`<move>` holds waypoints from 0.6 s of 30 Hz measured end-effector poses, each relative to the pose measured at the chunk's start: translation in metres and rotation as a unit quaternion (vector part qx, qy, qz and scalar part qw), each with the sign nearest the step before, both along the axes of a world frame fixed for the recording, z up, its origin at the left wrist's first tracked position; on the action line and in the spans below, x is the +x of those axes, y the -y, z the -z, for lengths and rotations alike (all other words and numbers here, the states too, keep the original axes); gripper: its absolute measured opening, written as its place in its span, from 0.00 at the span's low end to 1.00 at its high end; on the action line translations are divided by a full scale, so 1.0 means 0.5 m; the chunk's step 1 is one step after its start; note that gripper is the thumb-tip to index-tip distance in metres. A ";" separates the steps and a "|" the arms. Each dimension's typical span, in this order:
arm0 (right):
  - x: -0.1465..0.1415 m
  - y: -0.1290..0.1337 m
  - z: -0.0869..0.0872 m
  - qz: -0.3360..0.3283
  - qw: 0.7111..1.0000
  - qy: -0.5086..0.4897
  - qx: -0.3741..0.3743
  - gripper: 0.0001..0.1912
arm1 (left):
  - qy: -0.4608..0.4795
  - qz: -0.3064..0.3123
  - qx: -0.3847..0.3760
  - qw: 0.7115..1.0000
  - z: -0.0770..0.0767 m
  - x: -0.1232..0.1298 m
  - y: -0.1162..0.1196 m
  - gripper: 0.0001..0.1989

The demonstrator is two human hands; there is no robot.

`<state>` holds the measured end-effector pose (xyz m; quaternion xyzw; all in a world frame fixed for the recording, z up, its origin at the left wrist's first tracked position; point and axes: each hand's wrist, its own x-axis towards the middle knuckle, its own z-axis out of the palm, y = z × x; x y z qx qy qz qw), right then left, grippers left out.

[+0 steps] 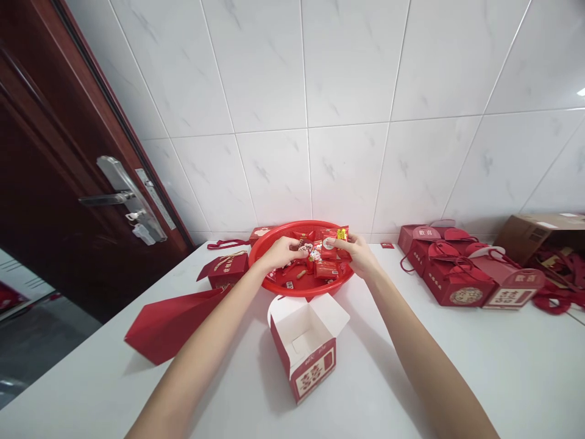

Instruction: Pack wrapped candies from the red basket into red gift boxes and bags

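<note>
Both hands reach over a round red plastic basket (292, 291) by the wall, which holds several small red wrapped packets (326, 269). At the basket's left side, my left hand (282, 253) has its fingers closed around a small patterned packet (305, 246). On the right, my right hand (359, 253) pinches a red packet with a yellow mark (336, 238) between thumb and fingers. Nearer to me, a red and white paper box (315, 366) stands with its flaps up; its white inside shows no contents.
Left of the basket lie a red box (228, 269) and a larger red paper piece (171, 323). Several closed red boxes (457, 283) stand at the right, beside a cardboard carton (525, 241) with red ribbons. A dark door (59, 134) is at the left.
</note>
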<state>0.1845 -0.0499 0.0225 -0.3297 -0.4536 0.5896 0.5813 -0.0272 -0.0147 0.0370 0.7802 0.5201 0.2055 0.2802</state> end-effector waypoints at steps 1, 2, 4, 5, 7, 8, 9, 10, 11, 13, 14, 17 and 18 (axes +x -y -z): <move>0.000 0.006 -0.008 -0.015 1.000 0.002 -0.005 0.21 | 0.040 0.012 0.002 0.999 -0.004 0.000 0.016 0.21; -0.001 0.012 -0.016 -0.030 0.999 0.009 -0.008 0.21 | 0.086 0.029 -0.001 0.996 -0.008 0.001 0.032 0.22; -0.001 0.025 -0.031 -0.064 0.998 0.028 -0.005 0.20 | 0.178 0.065 -0.018 0.982 -0.013 0.002 0.062 0.24; -0.001 0.032 -0.038 -0.079 0.996 0.039 -0.003 0.20 | 0.211 0.079 -0.025 0.974 -0.015 0.002 0.074 0.24; 0.000 0.044 -0.049 -0.101 0.993 0.059 0.004 0.19 | 0.233 0.087 -0.028 0.968 -0.016 0.003 0.096 0.23; 0.001 0.049 -0.054 -0.108 0.992 0.070 0.008 0.18 | 0.230 0.086 -0.025 0.969 -0.017 0.003 0.105 0.22; 0.003 0.055 -0.059 -0.112 0.990 0.082 0.012 0.18 | 0.228 0.084 -0.023 0.970 -0.018 0.002 0.113 0.22; 0.004 0.061 -0.064 -0.117 0.989 0.093 0.019 0.17 | 0.226 0.083 -0.021 0.970 -0.019 0.002 0.122 0.21; 0.005 0.068 -0.069 -0.123 0.986 0.104 0.029 0.17 | 0.224 0.081 -0.020 0.971 -0.021 0.001 0.132 0.21; 0.008 0.085 -0.081 -0.137 0.981 0.130 0.047 0.17 | 0.205 0.075 -0.007 0.976 -0.028 -0.003 0.154 0.19; 0.010 0.095 -0.087 -0.144 0.977 0.146 0.054 0.18 | 0.180 0.067 0.009 0.981 -0.034 -0.008 0.167 0.19; 0.015 0.128 -0.109 -0.155 0.964 0.203 0.073 0.18 | 0.027 0.022 0.061 0.998 -0.056 -0.030 0.212 0.21; 0.016 0.139 -0.116 -0.159 0.959 0.221 0.077 0.18 | -0.035 0.012 0.057 0.998 -0.063 -0.040 0.227 0.22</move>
